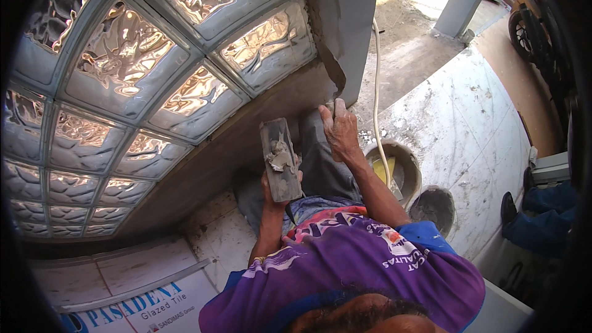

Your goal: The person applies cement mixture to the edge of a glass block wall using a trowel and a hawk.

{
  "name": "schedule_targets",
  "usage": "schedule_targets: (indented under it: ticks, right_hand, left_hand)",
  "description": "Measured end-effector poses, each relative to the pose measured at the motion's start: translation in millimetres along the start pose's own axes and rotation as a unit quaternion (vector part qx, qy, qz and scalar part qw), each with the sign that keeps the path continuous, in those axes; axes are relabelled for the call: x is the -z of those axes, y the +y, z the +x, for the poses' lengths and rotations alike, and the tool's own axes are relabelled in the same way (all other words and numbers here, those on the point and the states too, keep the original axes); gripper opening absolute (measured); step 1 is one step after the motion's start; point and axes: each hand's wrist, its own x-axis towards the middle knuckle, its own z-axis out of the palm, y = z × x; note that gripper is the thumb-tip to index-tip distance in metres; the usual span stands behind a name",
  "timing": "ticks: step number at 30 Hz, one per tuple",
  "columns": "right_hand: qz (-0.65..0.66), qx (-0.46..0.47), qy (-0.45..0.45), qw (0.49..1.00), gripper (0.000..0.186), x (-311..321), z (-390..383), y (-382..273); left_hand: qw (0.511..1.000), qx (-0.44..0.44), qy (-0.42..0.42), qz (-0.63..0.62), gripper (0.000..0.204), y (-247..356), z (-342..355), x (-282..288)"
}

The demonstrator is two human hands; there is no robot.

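My left hand (pixel 268 188) grips a grey, mortar-smeared rectangular board (pixel 271 182) from beneath, with a lump of pale grey mortar (pixel 281 155) on it. My right hand (pixel 339 132) is raised to the lower corner of a grey wall edge (pixel 348 37), beside a dark mortar strip, fingers curled with grey-coated tips; whatever they hold is too small to make out. A panel of wavy glass blocks (pixel 126 55) rises on the left, above a rough cement ledge (pixel 246 129).
Below right stand a bucket (pixel 413 166) with something yellow and a grey bucket (pixel 431 209). A cream hose (pixel 376 98) crosses the dusty white floor (pixel 475 148). Another person's legs (pixel 539 225), a dark wheel (pixel 521 34) and a post (pixel 459 0) are at right; a tile carton (pixel 142 299) is lower left.
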Motion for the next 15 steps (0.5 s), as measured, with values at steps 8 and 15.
schedule_targets:
  ticks: [8,15]
  right_hand:
    - [-0.007,-0.048,-0.066,0.997,0.026,29,-33,8]
    - [-0.151,0.054,-0.242,0.957,0.031,126,-40,-46]
  left_hand:
    - [1.0,-0.018,-0.013,-0.011,0.056,7,21,-16]
    - [0.959,-0.115,0.032,0.257,0.051,21,27,-16]
